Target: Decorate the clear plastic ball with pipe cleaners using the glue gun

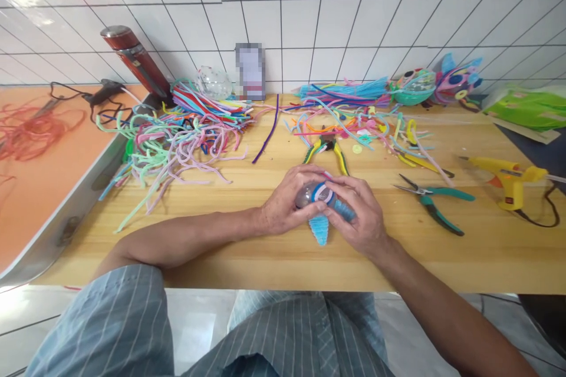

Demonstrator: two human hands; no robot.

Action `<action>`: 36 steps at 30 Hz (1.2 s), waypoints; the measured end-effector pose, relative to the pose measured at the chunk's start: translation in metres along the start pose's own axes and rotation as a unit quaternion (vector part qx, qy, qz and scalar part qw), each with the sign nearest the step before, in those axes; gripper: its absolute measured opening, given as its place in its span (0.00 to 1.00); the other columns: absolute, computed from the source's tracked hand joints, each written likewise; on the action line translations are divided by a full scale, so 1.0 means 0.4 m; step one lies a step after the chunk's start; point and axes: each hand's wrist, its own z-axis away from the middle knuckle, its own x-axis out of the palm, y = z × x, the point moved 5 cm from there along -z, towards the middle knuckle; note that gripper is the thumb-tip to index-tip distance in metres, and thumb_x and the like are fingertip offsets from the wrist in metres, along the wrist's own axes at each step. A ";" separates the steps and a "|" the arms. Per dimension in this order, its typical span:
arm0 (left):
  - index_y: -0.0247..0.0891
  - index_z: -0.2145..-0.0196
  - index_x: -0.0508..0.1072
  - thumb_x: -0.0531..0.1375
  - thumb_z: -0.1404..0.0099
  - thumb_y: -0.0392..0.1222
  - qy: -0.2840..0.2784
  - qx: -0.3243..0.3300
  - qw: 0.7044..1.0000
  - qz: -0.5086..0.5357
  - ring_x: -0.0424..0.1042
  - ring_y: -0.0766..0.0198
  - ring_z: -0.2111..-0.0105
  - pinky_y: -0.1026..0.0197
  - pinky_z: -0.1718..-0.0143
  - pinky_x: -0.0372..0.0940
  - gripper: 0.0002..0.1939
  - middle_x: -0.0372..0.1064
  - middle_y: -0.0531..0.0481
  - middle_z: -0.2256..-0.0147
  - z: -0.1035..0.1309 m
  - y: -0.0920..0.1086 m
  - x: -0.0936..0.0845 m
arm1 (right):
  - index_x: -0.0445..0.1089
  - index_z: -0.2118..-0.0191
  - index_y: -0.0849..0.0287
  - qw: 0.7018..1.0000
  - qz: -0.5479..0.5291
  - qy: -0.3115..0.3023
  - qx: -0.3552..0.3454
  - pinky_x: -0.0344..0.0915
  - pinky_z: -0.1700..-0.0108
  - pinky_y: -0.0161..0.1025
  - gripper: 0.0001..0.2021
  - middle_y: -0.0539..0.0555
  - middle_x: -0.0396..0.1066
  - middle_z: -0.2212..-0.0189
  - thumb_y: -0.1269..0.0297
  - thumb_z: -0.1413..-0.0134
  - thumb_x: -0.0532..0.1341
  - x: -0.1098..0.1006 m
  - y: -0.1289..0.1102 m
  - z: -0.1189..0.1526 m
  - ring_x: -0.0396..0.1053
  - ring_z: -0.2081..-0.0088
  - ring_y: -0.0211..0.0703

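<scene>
A small clear plastic bottle (305, 195) is held between my two hands above the wooden table. My left hand (285, 200) wraps round its left side, thumb along the front. On the right, the fingers of my right hand (360, 212) press on a blue ring with a pale centre (323, 193) on the bottle. A fuzzy light-blue pointed piece (319, 230) hangs below the bottle, and more light-blue fuzzy material shows under my right fingers. Yellow-and-green pliers (342, 159) lie just beyond my hands. My palms hide part of the bottle.
Pipe cleaners (177, 141) are heaped at left, more (345, 94) along the wall. Teal pliers (442, 193) and a yellow glue gun (508, 179) lie right. A red thermos (139, 65), a phone (251, 70) and finished colourful figures (455, 82) stand at the back.
</scene>
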 end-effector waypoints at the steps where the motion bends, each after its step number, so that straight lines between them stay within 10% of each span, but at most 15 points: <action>1: 0.43 0.31 0.66 0.63 0.18 0.50 -0.002 -0.008 1.000 0.013 0.73 0.46 0.30 0.37 0.29 0.71 0.23 0.75 0.34 0.36 0.004 -0.002 -0.001 | 0.75 0.30 0.48 1.000 -0.002 0.001 -0.001 0.81 0.41 0.60 0.25 0.63 0.80 0.41 0.61 0.28 0.70 -0.001 0.001 0.001 0.80 0.42 0.61; 10: 0.41 0.26 0.63 0.57 0.15 0.58 0.035 -0.096 0.993 0.063 0.69 0.44 0.28 0.37 0.24 0.66 0.30 0.68 0.34 0.31 0.041 -0.065 0.005 | 0.67 0.28 0.50 0.998 -0.012 -0.028 0.046 0.76 0.32 0.70 0.36 0.68 0.73 0.30 0.51 0.36 0.77 0.011 0.032 0.024 0.73 0.30 0.68; 19: 0.41 0.27 0.64 0.73 0.30 0.65 0.060 -0.103 0.991 0.055 0.69 0.39 0.28 0.36 0.24 0.66 0.45 0.70 0.34 0.31 0.020 -0.069 0.030 | 0.68 0.31 0.52 0.963 -0.096 -0.024 0.252 0.79 0.35 0.59 0.38 0.66 0.77 0.34 0.45 0.40 0.78 0.015 0.108 0.053 0.79 0.36 0.61; 36: 0.42 0.29 0.64 0.76 0.36 0.50 0.073 -0.149 0.973 0.162 0.71 0.40 0.28 0.34 0.27 0.69 0.44 0.71 0.35 0.32 0.013 -0.128 0.056 | 0.77 0.38 0.49 0.901 -0.199 -0.042 0.384 0.82 0.45 0.56 0.34 0.62 0.82 0.38 0.27 0.34 0.66 -0.053 0.137 -0.003 0.82 0.40 0.63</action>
